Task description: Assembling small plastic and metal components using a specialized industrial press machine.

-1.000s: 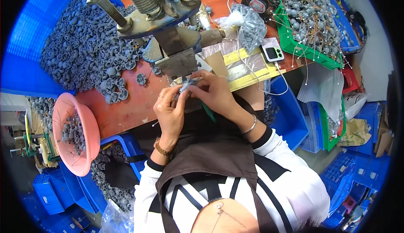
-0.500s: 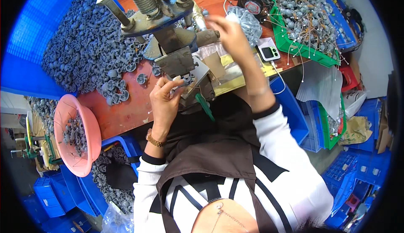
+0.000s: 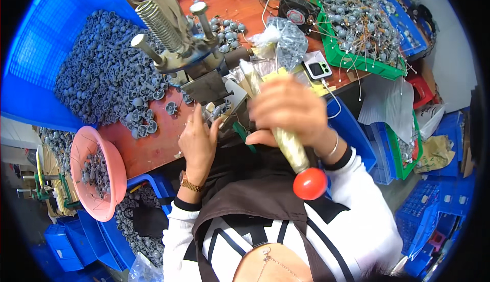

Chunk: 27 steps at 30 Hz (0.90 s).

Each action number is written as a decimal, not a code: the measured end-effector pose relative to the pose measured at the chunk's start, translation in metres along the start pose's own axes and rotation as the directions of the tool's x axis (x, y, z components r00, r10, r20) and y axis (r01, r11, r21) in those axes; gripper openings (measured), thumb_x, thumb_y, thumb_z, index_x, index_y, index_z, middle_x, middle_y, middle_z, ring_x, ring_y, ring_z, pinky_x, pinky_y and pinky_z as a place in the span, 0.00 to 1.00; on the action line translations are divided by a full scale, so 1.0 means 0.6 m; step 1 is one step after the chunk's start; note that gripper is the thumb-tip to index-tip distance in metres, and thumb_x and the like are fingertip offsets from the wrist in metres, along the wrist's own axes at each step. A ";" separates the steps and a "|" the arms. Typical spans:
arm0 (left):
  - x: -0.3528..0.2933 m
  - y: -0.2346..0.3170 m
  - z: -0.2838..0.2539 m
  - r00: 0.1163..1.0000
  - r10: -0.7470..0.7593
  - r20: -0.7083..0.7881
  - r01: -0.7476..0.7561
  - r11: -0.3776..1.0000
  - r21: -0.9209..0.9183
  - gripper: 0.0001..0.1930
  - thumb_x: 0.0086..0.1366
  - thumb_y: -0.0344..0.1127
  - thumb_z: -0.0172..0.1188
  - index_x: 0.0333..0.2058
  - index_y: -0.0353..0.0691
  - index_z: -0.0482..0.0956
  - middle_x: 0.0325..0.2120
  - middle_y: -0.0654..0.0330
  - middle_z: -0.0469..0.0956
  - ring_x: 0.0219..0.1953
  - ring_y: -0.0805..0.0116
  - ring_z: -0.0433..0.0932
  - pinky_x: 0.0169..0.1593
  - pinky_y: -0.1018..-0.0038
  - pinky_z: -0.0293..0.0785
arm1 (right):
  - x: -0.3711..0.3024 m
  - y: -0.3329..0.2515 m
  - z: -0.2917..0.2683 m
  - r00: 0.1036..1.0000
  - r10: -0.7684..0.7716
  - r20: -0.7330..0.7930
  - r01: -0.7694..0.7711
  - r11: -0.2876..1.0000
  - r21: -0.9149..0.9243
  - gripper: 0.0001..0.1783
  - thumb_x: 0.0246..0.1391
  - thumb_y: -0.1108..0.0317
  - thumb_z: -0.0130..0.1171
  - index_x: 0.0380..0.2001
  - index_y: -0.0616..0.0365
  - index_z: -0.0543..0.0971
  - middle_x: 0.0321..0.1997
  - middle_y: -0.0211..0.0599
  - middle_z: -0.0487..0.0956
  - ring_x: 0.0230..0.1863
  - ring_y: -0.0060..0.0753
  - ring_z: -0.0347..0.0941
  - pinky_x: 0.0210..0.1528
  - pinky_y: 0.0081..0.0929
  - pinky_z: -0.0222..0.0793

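Observation:
A hand press (image 3: 178,52) with a coil spring and two upright bolts stands in front of me. Its long lever is wrapped in yellowish tape (image 3: 290,147) and ends in a red ball knob (image 3: 310,183). My right hand (image 3: 291,109), slightly blurred, is wrapped round this lever. By the press's fixture my left hand (image 3: 198,136) has its thumb and index finger apart. Just past those fingertips, a small grey plastic part (image 3: 220,109) lies in the fixture under the metal block (image 3: 205,87). Whether a fingertip touches it is hard to tell.
Left on the red table (image 3: 148,152) is a heap of grey plastic caps (image 3: 102,62) against a blue crate (image 3: 30,80). A pink basin (image 3: 120,172) holds dark parts. A green tray (image 3: 365,63) of wired pieces, a small fan (image 3: 297,13) and a white device (image 3: 317,68) stand right.
My right hand has taken hold of the lever, and its knob end now points down toward me. The left thumb and finger have parted from their pinch. The view has shifted slightly.

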<state>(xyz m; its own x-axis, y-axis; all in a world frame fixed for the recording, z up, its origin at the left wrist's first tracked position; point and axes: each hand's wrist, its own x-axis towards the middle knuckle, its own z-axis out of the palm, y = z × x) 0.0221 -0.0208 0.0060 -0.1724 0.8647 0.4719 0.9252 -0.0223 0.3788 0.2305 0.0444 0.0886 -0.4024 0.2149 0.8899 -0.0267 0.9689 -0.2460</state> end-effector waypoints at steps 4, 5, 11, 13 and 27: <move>0.000 0.012 -0.060 0.843 -0.073 0.532 0.373 0.792 -0.483 0.12 0.64 0.34 0.54 0.27 0.31 0.80 0.11 0.60 0.69 0.14 0.73 0.69 0.20 0.77 0.61 | 0.037 0.137 -0.012 0.686 0.553 -0.472 -0.410 0.831 0.377 0.05 0.56 0.73 0.54 0.32 0.62 0.78 0.30 0.33 0.79 0.32 0.28 0.74 0.33 0.21 0.69; -0.007 0.031 -0.079 0.828 -0.078 0.554 0.477 0.619 -0.625 0.13 0.65 0.34 0.53 0.27 0.31 0.79 0.11 0.63 0.68 0.15 0.78 0.65 0.20 0.79 0.57 | 0.023 0.179 -0.001 0.637 0.627 -0.448 -0.583 0.772 0.252 0.06 0.53 0.71 0.57 0.30 0.62 0.79 0.29 0.33 0.80 0.30 0.26 0.74 0.32 0.22 0.70; -0.041 -0.049 -0.151 0.897 -0.275 0.346 0.341 -0.068 -0.937 0.13 0.68 0.37 0.50 0.38 0.32 0.76 0.14 0.70 0.63 0.15 0.83 0.57 0.20 0.84 0.53 | -0.084 0.269 0.136 0.479 0.850 0.218 -0.722 0.523 -0.453 0.20 0.39 0.49 0.65 0.25 0.57 0.83 0.28 0.46 0.80 0.34 0.51 0.77 0.39 0.40 0.72; -0.007 -0.086 -0.208 0.865 -0.474 0.165 0.224 0.071 -0.972 0.12 0.70 0.37 0.47 0.38 0.35 0.76 0.19 0.71 0.67 0.16 0.84 0.56 0.19 0.86 0.51 | -0.147 0.328 0.151 0.500 0.843 0.198 -0.736 0.534 -0.416 0.21 0.37 0.49 0.66 0.23 0.59 0.82 0.27 0.47 0.80 0.33 0.51 0.77 0.38 0.40 0.72; 0.055 -0.243 -0.024 0.999 0.017 -0.043 -0.015 0.998 0.056 0.14 0.56 0.30 0.61 0.42 0.35 0.78 0.43 0.49 0.77 0.45 0.51 0.75 0.51 0.65 0.68 | 0.053 0.145 0.032 0.610 0.784 -0.119 -0.721 0.611 0.328 0.14 0.52 0.74 0.60 0.43 0.60 0.73 0.21 0.28 0.77 0.21 0.12 0.68 0.23 0.11 0.60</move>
<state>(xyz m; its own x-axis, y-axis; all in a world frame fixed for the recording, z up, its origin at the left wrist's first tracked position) -0.1236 0.0038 -0.0221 -0.1710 0.8415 0.5125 0.9452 -0.0067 0.3264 0.1981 0.1332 0.0882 -0.1574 0.9050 0.3953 -0.0259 0.3964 -0.9177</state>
